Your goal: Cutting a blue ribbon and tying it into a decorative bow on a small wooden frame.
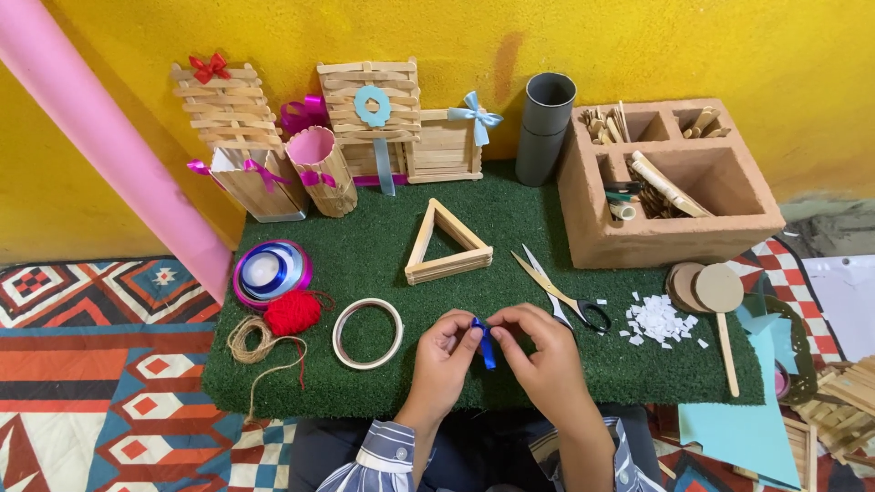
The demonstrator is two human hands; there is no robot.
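Observation:
My left hand [444, 353] and my right hand [538, 351] meet over the near edge of the green mat [383, 241]. Together they pinch a short piece of blue ribbon [484, 342], which hangs down between the fingertips. A triangle of craft sticks [446, 244] lies flat on the mat just beyond the hands. Scissors [558, 292] with black handles rest right of the hands, blades pointing away.
On the mat lie a tape ring [367, 333], red yarn [293, 312], twine [252, 339], ribbon spools [271, 271], white paper bits [658, 321] and a round wooden paddle [720, 301]. Stick crafts [369, 118], a grey tube [545, 128] and a compartment block [670, 187] stand behind.

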